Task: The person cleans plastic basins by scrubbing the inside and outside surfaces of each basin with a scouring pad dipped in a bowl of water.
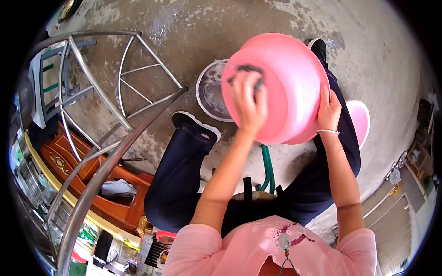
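Note:
A pink plastic basin (294,69) is tipped up over my lap, its outer side and base facing me. My right hand (329,110) grips its rim on the right side, thumb on the near face. Against the base, my left hand (248,96) presses a dark scrubbing pad or cloth (251,70); motion blur hides its exact kind. Partly behind the basin, a round tub (199,94) with sudsy greyish water stands on the floor.
Another pink basin (361,120) lies on the right, beyond my leg. A curved metal railing (103,103) fills the left side. Wooden cabinets (73,154) stand below it. The concrete floor (193,32) has wet patches. Green tubular legs (267,168) show between my knees.

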`<state>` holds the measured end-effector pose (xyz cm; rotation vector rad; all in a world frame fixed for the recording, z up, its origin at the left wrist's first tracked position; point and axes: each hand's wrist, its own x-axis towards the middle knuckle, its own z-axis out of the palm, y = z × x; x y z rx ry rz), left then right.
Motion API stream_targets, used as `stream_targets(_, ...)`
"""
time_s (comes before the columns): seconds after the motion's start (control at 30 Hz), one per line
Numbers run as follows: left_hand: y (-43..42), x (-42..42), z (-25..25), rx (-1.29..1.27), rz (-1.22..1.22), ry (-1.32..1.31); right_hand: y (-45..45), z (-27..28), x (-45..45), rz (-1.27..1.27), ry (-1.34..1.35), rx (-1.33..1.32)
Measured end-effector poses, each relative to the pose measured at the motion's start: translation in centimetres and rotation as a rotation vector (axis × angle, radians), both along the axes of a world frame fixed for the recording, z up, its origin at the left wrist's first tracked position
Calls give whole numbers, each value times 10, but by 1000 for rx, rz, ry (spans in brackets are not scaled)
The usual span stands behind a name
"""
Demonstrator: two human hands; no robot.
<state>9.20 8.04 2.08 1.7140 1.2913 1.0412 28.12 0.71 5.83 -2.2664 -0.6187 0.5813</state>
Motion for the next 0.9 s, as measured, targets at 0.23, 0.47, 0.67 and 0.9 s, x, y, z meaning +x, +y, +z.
stream_targets(0.23, -39, 16, 54, 218, -261, 111, 10, 19, -9, 88, 8, 67)
stream_targets(0.47, 69, 3, 4, -105, 223, 132, 1, 10, -15, 129, 21, 62)
stream_targets(0.67, 9, 22, 62, 125, -202, 63, 5, 2, -5, 108, -60, 67)
stream_targets(0.9, 21, -4, 24, -3, 47, 87, 0, -1, -14, 101, 88, 61)
